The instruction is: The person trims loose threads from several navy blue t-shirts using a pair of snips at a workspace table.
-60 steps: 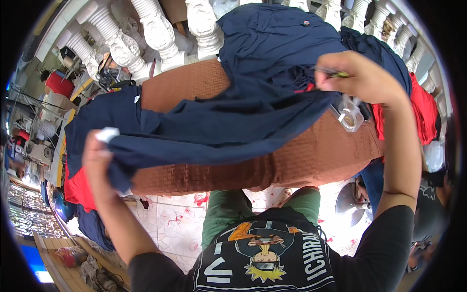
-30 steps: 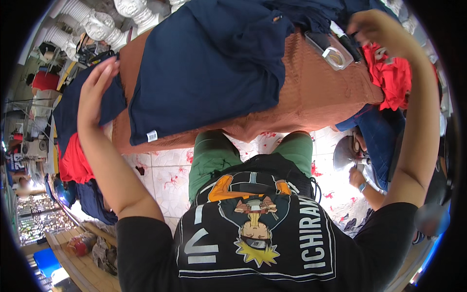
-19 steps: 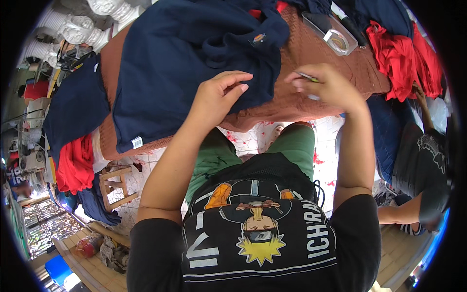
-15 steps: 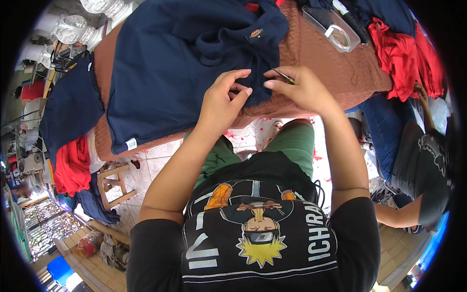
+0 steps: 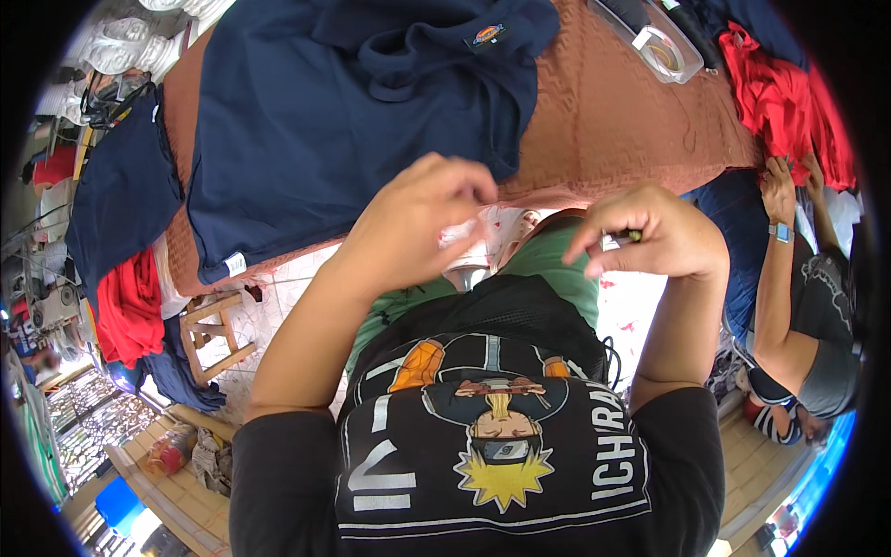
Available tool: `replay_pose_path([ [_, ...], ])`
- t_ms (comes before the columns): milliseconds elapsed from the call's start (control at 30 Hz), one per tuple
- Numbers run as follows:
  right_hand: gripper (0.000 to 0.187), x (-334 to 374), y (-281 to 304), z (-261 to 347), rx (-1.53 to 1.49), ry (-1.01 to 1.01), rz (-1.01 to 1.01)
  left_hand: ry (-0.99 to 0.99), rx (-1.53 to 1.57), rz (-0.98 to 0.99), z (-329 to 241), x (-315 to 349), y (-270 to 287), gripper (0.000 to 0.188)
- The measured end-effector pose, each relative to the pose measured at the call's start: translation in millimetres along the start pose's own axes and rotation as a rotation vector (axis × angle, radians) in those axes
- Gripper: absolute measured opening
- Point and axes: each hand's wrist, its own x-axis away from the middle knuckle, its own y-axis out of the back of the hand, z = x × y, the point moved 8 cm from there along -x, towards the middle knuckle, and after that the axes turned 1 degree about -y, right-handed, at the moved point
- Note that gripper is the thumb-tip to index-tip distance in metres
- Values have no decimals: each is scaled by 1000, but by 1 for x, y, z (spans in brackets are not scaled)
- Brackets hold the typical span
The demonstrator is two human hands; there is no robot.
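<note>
Over the near edge of the table, my left hand (image 5: 418, 223) hovers with thumb and fingers apart and nothing visible between them; its fingers are blurred. My right hand (image 5: 664, 232) is off the table edge, above my right knee, its fingers curled round a slim tool (image 5: 633, 236). Only the tool's dark and yellow-green end shows, and its kind is hidden by the fingers. A navy blue sweatshirt (image 5: 288, 139) lies spread on the table beyond my left hand. Its ribbed collar (image 5: 399, 65) and neck label (image 5: 487, 37) face up at the far right.
A brown patterned cloth (image 5: 622, 130) covers the table. At its far right stands a clear plastic box (image 5: 673, 56) with a tape roll inside. Red garments (image 5: 775, 102) hang on the right, where a co-worker's hands (image 5: 781, 190) hold them. A wooden stool (image 5: 218, 339) stands at left.
Both my hands have drawn back toward me from the sweatshirt's edge, the right one moving farther and to the right with the tool. The co-worker's arms have risen to the red cloth.
</note>
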Motion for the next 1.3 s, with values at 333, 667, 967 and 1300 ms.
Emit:
replay_pose_path([
  [333, 22, -51, 22, -40, 295, 19, -676, 163, -280, -241, 20, -18, -19, 27],
  [667, 16, -32, 9, -34, 280, 103, -528, 85, -34, -237, 19, 3, -10, 15],
  [967, 17, -11, -23, 0, 95, 0, -37, -15, -41, -72, -6, 26, -8, 15],
  [1300, 19, -49, -12, -25, 510, -14, -734, 183, -312, -331, 39, -4, -17, 17],
])
